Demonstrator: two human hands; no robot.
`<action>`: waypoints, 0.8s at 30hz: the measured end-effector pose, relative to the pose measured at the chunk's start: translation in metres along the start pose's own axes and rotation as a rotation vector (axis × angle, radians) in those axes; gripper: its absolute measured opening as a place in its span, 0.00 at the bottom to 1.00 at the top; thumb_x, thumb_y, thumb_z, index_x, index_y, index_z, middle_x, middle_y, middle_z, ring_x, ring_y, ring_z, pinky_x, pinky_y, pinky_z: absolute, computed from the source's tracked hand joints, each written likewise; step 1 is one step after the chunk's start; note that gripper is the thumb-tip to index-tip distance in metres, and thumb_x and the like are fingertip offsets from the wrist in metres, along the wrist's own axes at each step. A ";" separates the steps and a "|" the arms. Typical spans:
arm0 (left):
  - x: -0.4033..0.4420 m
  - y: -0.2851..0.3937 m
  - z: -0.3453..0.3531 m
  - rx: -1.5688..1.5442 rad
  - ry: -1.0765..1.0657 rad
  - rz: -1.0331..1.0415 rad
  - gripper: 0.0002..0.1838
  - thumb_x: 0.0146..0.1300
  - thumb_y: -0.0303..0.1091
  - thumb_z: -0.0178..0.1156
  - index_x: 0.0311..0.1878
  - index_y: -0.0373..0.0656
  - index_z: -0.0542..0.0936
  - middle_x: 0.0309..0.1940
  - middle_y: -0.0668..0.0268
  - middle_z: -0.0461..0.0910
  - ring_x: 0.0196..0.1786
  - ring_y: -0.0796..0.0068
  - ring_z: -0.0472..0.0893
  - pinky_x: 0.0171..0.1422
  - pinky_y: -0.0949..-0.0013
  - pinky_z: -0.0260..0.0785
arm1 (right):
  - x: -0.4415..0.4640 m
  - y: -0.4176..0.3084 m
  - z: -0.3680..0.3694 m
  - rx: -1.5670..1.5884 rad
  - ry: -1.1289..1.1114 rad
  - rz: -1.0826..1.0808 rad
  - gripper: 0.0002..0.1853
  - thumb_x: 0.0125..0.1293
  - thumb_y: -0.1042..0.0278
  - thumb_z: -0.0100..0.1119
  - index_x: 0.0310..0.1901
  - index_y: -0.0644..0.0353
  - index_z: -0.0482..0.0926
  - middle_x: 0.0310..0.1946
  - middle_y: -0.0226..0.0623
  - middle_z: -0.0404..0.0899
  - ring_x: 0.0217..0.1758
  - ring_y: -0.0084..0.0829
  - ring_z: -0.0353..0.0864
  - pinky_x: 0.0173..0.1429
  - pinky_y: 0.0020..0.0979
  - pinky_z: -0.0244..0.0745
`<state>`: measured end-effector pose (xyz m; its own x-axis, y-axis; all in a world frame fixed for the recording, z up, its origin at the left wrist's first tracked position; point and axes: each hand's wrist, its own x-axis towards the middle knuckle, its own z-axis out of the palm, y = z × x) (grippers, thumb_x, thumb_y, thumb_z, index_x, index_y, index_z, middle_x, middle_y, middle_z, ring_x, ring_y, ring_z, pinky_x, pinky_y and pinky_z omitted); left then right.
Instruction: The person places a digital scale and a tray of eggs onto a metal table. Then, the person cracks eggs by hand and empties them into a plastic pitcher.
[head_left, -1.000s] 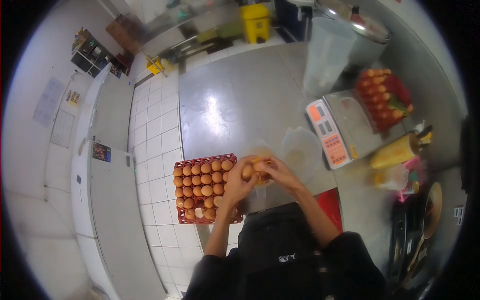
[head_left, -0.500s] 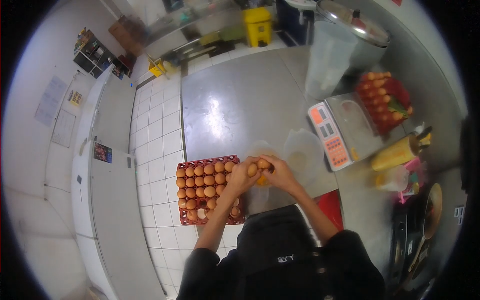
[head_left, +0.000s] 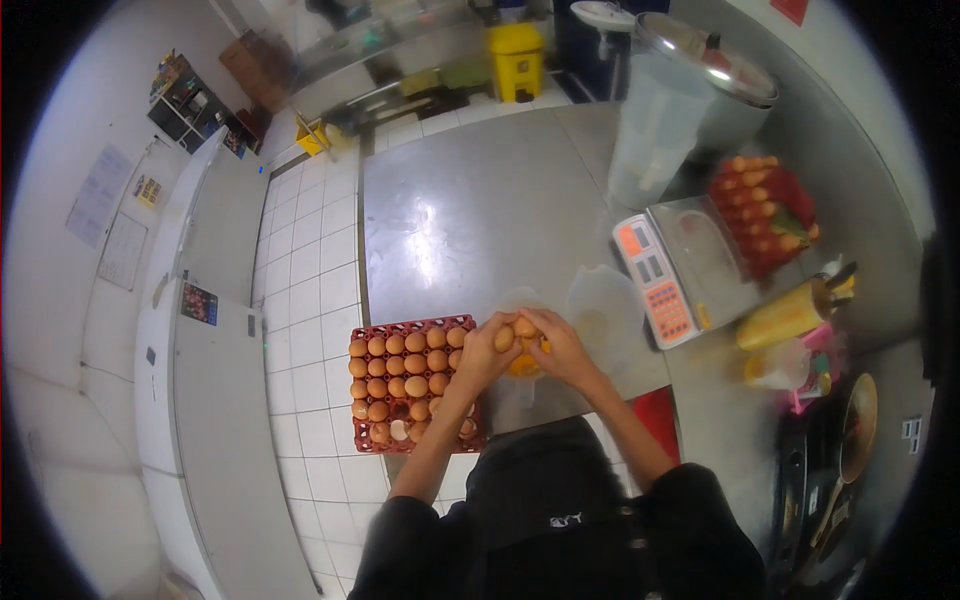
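Observation:
My left hand (head_left: pixel 487 352) and my right hand (head_left: pixel 563 352) meet above a clear bowl (head_left: pixel 522 297). Fingers of both are closed round brown eggshell (head_left: pixel 505 338). Two rounded brown pieces show between them; whether these are halves of one egg or separate eggs I cannot tell. Orange-yellow yolk (head_left: pixel 523 366) lies just below my fingers, in the bowl. Left of my hands is a red egg tray (head_left: pixel 440 322) with rows of brown eggs (head_left: pixel 415 363). Some shell pieces (head_left: pixel 400 430) sit in its near rows, partly hidden by my left forearm.
A clear jug (head_left: pixel 603 305) stands right of the bowl on the steel table (head_left: pixel 480 200). Beyond it are a digital scale (head_left: pixel 665 285), a tall translucent container (head_left: pixel 650 130), a large pot (head_left: pixel 705 60) and another egg tray (head_left: pixel 765 215). A pan (head_left: pixel 858 430) is at far right.
My hands stay over the bowl, still gripping the eggshell. More yolk shows beneath my fingers now. The whole view has shifted slightly.

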<state>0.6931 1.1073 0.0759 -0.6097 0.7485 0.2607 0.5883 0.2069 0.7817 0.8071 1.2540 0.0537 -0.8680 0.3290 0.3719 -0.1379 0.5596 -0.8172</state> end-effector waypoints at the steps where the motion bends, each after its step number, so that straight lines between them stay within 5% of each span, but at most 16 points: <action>1: 0.001 -0.001 -0.001 0.000 -0.004 -0.010 0.21 0.61 0.30 0.71 0.58 0.40 0.81 0.42 0.51 0.88 0.41 0.54 0.89 0.47 0.62 0.82 | 0.000 0.001 -0.003 -0.002 0.001 -0.001 0.30 0.62 0.79 0.59 0.68 0.65 0.75 0.61 0.52 0.79 0.64 0.51 0.79 0.69 0.41 0.75; 5: 0.002 0.003 -0.011 -0.030 -0.064 -0.008 0.22 0.62 0.30 0.69 0.59 0.43 0.80 0.45 0.50 0.87 0.47 0.47 0.87 0.51 0.58 0.82 | 0.005 -0.013 -0.022 -0.229 -0.119 -0.115 0.33 0.60 0.80 0.58 0.70 0.64 0.73 0.65 0.49 0.76 0.66 0.50 0.75 0.72 0.43 0.73; 15: -0.003 0.007 -0.018 -0.068 -0.013 0.011 0.21 0.62 0.31 0.70 0.58 0.42 0.81 0.43 0.53 0.88 0.45 0.56 0.89 0.50 0.63 0.81 | 0.028 -0.031 -0.045 -0.632 -0.306 -0.370 0.32 0.63 0.75 0.58 0.72 0.64 0.69 0.67 0.46 0.73 0.67 0.45 0.74 0.74 0.43 0.72; 24: -0.004 0.010 -0.021 -0.060 0.024 0.015 0.20 0.62 0.30 0.70 0.57 0.38 0.81 0.41 0.54 0.88 0.44 0.60 0.89 0.51 0.64 0.80 | 0.034 -0.035 -0.045 -0.641 -0.353 -0.363 0.31 0.65 0.76 0.56 0.72 0.64 0.69 0.67 0.46 0.72 0.68 0.45 0.74 0.73 0.42 0.72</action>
<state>0.6905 1.0932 0.0949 -0.6137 0.7361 0.2857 0.5651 0.1567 0.8100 0.8043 1.2796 0.1149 -0.9358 -0.1553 0.3164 -0.2322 0.9470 -0.2219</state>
